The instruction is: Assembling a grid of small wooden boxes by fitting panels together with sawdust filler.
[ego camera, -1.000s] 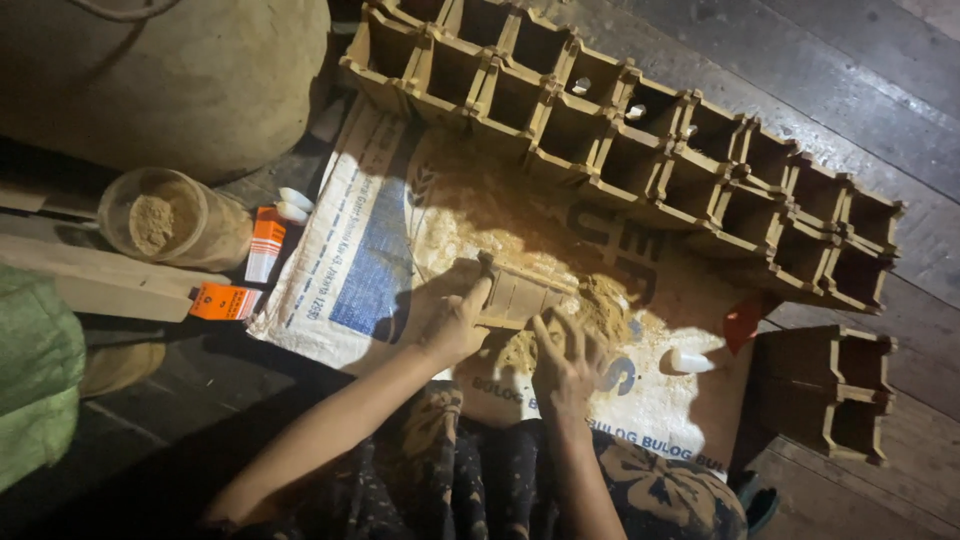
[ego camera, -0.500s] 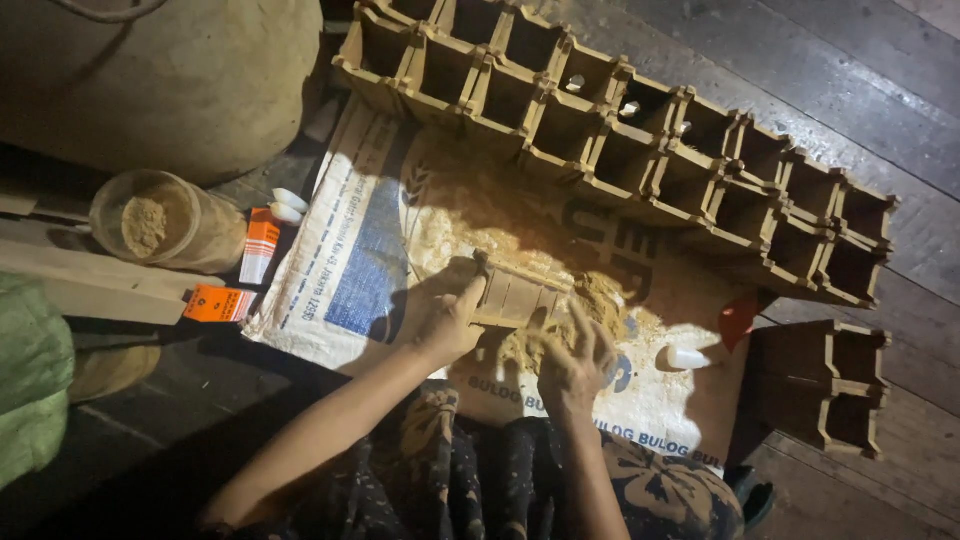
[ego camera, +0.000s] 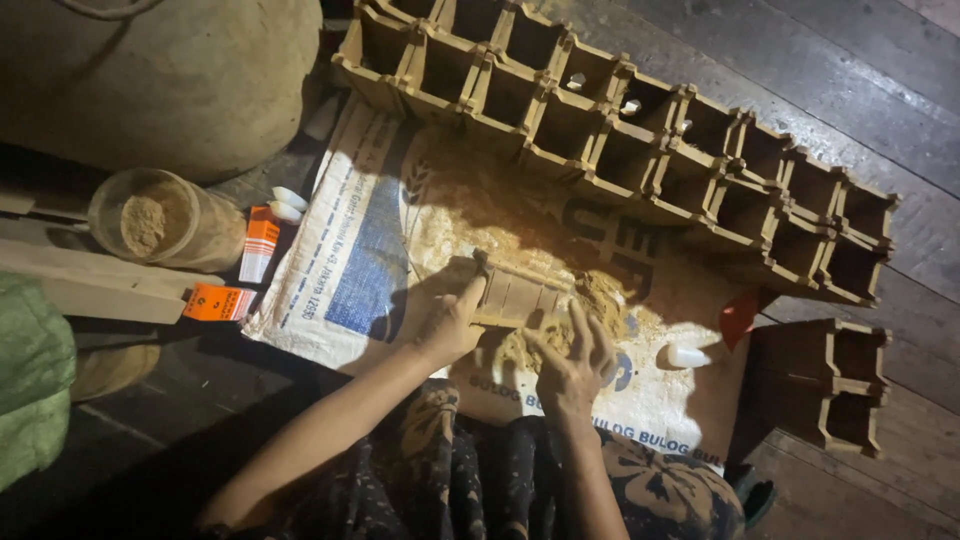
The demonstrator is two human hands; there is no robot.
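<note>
Wooden, pale tan, slatted: a small open box frame (ego camera: 520,292) lies on its side near the middle of the head view, on a printed woven sack (ego camera: 350,260) spread flat over dark floor planks (ego camera: 900,90); its near face shows several narrow boards side by side, dusted with sawdust; a heap of loose tan sawdust (ego camera: 590,300) is pressed against its right end and spills beneath it.

Left hand (ego camera: 450,325): curled over the frame's left end, thumb up along the edge, fingers wrapped round the lower side; it grips the frame.
Right hand (ego camera: 572,358): half open, fingers spread and bent, resting in the sawdust just below the frame's right end; whether it has anything in its grasp cannot be told.

Beyond the sack, a double row of like wooden frames (ego camera: 640,150), open side up, runs slantwise from top centre to the right; one more pair (ego camera: 830,385) sits apart at lower right; a small white cap-like piece (ego camera: 688,356) lies on the sack near the right hand.

At left: a clear jar of tan powder (ego camera: 165,222) on its side; two orange-and-white cartons (ego camera: 258,245); a large bulging burlap sack (ego camera: 170,70); a green bag (ego camera: 30,390) at the edge.
</note>
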